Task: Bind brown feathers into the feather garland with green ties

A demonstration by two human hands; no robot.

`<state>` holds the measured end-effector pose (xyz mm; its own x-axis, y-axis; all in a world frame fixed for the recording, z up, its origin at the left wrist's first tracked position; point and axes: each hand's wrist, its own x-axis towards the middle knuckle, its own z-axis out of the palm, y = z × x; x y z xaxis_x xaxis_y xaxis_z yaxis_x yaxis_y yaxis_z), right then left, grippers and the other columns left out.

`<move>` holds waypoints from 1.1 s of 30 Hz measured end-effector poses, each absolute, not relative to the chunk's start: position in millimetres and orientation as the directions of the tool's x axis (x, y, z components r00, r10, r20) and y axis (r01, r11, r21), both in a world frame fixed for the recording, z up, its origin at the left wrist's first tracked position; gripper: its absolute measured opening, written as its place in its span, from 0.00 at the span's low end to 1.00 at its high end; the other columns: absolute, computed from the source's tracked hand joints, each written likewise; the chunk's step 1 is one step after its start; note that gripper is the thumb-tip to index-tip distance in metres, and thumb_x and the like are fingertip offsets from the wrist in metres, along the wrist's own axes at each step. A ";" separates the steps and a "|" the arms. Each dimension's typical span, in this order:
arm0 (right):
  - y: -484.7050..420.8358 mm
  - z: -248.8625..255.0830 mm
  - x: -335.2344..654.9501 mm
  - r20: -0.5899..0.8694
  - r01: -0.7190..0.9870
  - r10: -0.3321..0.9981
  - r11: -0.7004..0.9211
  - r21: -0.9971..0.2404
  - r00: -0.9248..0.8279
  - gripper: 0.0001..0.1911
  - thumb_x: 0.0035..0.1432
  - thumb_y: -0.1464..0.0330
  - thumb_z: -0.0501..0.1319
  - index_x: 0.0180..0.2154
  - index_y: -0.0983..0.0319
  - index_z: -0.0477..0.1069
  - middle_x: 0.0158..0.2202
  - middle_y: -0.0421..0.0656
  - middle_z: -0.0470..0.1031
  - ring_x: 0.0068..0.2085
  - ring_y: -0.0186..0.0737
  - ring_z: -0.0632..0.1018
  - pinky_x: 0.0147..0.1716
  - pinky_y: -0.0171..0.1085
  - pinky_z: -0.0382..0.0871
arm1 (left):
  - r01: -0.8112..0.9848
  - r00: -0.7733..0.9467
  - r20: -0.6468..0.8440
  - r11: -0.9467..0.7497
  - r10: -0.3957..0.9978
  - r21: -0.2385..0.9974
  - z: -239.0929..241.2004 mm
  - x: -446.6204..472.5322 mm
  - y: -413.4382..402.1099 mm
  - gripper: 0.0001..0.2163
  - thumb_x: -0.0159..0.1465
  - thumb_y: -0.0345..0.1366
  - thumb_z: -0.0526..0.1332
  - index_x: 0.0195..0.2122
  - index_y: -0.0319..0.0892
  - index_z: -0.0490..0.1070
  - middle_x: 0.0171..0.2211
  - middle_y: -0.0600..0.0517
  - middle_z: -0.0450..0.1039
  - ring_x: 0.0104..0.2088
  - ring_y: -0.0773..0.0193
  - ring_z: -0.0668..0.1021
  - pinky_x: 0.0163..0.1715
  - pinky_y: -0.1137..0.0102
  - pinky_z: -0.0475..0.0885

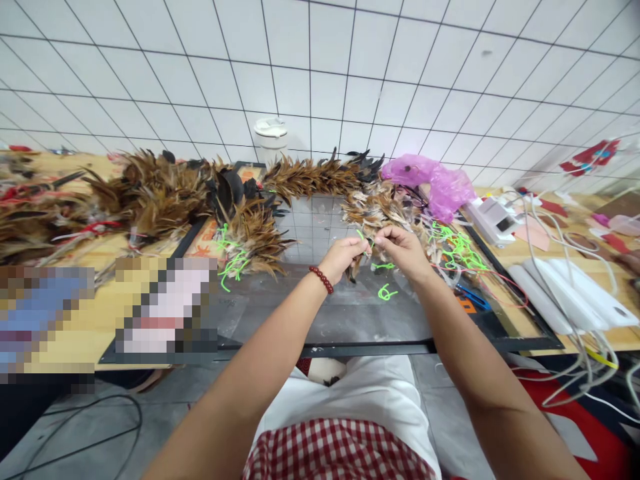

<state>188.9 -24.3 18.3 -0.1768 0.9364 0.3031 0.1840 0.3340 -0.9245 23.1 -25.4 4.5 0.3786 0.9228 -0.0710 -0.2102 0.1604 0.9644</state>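
Observation:
Over the dark board (310, 313), my left hand (344, 257), with a red bead bracelet on its wrist, is closed in a pinch on a small feather (353, 270). Close beside it, my right hand (404, 251) pinches a short piece of bright green cord (361, 235). Where the fingertips meet, the knot or stem is too small to make out. Short green cord pieces (387, 293) lie on the board below my right hand. A tangle of green cords (457, 247) rests to the right, next to loose pale-brown feathers (370, 208).
Brown feather bundles (155, 193) pile up on the left; one feather bundle (257, 233) has green ties. A feather strip (315, 175) lies at the back. A white lidded cup (271, 137), purple plastic bag (433, 180), blue tool (474, 297) and white power strips (570, 293) with cables stand around.

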 end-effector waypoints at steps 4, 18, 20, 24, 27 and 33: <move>-25.3 18.1 188.0 0.291 0.115 0.936 0.317 -0.942 -0.197 0.13 0.47 0.59 0.67 0.27 0.61 0.70 0.22 0.38 0.70 0.24 0.31 0.69 0.23 0.32 0.62 | -0.031 0.431 -0.085 0.109 0.898 0.994 4.2 26.0 -26.8 0.14 0.53 0.44 0.63 0.24 0.37 0.71 0.18 0.56 0.60 0.18 0.75 0.60 0.19 0.76 0.53; -29.7 19.0 182.9 0.290 0.167 0.921 0.339 -0.926 -0.261 0.12 0.47 0.59 0.68 0.25 0.62 0.75 0.22 0.40 0.72 0.24 0.32 0.71 0.25 0.33 0.66 | 0.523 0.440 0.228 -0.455 0.868 0.721 4.7 34.0 -32.9 0.12 0.60 0.31 0.52 0.22 0.39 0.70 0.27 0.50 0.68 0.30 0.64 0.71 0.36 0.69 0.67; -26.3 17.2 185.1 0.280 0.115 0.946 0.301 -0.947 -0.165 0.12 0.48 0.58 0.66 0.27 0.61 0.75 0.22 0.39 0.73 0.22 0.30 0.69 0.24 0.33 0.65 | 0.532 0.452 0.238 -0.475 0.859 0.702 4.7 34.4 -33.6 0.14 0.61 0.32 0.50 0.20 0.40 0.69 0.27 0.49 0.68 0.31 0.64 0.71 0.38 0.68 0.67; -23.1 17.8 189.5 0.252 0.086 0.964 0.259 -0.962 -0.090 0.13 0.48 0.57 0.66 0.30 0.60 0.75 0.26 0.39 0.74 0.23 0.29 0.69 0.24 0.32 0.65 | 0.540 0.456 0.227 -0.470 0.861 0.698 3.4 34.3 -33.2 0.15 0.62 0.34 0.50 0.20 0.40 0.68 0.27 0.49 0.68 0.32 0.64 0.72 0.39 0.67 0.67; -26.5 20.6 188.4 0.208 0.138 0.957 0.238 -0.961 -0.203 0.15 0.44 0.59 0.69 0.31 0.61 0.75 0.26 0.40 0.74 0.25 0.31 0.71 0.25 0.33 0.66 | 0.518 0.466 0.218 -0.464 0.857 0.719 2.2 34.7 -33.0 0.15 0.63 0.34 0.49 0.21 0.40 0.68 0.28 0.49 0.69 0.32 0.63 0.72 0.39 0.68 0.67; -25.8 18.0 187.2 0.140 0.123 0.966 0.169 -0.978 -0.216 0.15 0.44 0.57 0.68 0.25 0.63 0.71 0.21 0.38 0.69 0.22 0.30 0.68 0.23 0.33 0.62 | 0.494 0.466 0.231 -0.468 0.854 0.733 1.9 33.8 -32.9 0.14 0.62 0.33 0.49 0.21 0.40 0.68 0.29 0.50 0.68 0.32 0.64 0.72 0.38 0.68 0.67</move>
